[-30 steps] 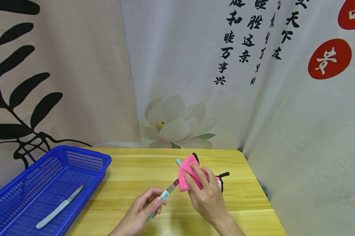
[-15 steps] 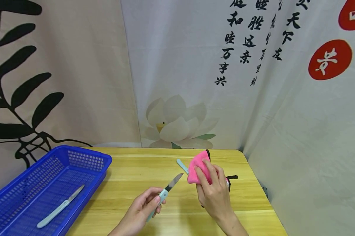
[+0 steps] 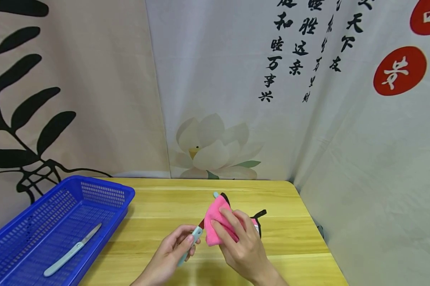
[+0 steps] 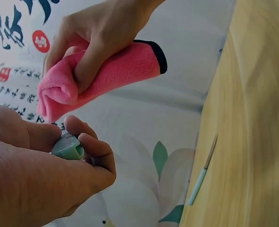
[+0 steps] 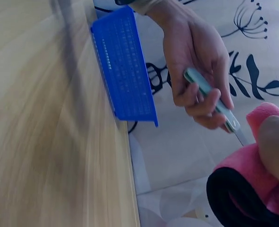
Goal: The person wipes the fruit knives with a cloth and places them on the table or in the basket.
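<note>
In the head view my left hand (image 3: 170, 250) grips a fruit knife (image 3: 197, 233) by its pale mint-green handle, blade pointing up and right. My right hand (image 3: 242, 248) holds a folded pink cloth (image 3: 215, 226) with black edging against that blade, hiding most of it. In the right wrist view a short strip of the blade (image 5: 241, 136) shows between the handle and the cloth. A second mint-handled knife (image 4: 204, 175) lies on the table, seen whole in the left wrist view; in the head view the cloth covers all but its handle end.
A blue perforated plastic basket (image 3: 123, 198) stands at the table's left, with another knife (image 3: 72, 251) lying in it. The wooden table (image 3: 290, 246) ends on the right beside a hanging printed curtain (image 3: 372, 159), which also runs behind it.
The right hand first drew the cloth right and up off the blade, baring it and its tip, then brought it back down and left over the blade near the handle. The left hand stays nearly still.
</note>
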{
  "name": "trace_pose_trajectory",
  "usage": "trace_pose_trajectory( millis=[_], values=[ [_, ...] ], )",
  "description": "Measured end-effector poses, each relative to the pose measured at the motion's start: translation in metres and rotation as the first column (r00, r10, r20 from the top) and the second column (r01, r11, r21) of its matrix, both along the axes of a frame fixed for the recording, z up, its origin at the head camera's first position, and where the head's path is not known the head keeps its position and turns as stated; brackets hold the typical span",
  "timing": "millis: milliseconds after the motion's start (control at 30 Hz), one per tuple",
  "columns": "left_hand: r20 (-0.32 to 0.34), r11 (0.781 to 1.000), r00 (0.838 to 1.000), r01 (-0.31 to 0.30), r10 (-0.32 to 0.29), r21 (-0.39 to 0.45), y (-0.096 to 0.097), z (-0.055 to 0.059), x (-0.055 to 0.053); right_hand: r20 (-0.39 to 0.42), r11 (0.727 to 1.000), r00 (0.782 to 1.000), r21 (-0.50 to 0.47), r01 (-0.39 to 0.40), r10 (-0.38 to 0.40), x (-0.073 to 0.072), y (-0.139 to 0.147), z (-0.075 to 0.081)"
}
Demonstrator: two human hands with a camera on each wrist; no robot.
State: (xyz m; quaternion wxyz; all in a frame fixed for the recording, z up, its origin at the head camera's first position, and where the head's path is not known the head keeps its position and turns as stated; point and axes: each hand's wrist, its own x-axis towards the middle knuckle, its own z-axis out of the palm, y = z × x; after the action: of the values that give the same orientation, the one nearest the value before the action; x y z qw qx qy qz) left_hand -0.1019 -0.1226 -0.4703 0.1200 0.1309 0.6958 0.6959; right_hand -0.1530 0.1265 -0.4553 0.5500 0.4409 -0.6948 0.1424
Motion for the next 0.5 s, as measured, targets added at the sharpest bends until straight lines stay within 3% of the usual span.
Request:
trace_pose_trajectory(
  millis=[133,500],
  values=[
    [0.007,1.000,1.000,0.011,-0.011,0.011,0.000,0.001,0.000,0.005,0.998,1.000,0.056,0.001,-0.001,0.004,-0.004,-0.002],
    [-0.011,0.999,0.999,0.045,-0.044,0.015,0.001,0.001,0.000,0.069,0.985,0.990,0.134,0.111,-0.121,0.006,-0.004,-0.011]
  ],
)
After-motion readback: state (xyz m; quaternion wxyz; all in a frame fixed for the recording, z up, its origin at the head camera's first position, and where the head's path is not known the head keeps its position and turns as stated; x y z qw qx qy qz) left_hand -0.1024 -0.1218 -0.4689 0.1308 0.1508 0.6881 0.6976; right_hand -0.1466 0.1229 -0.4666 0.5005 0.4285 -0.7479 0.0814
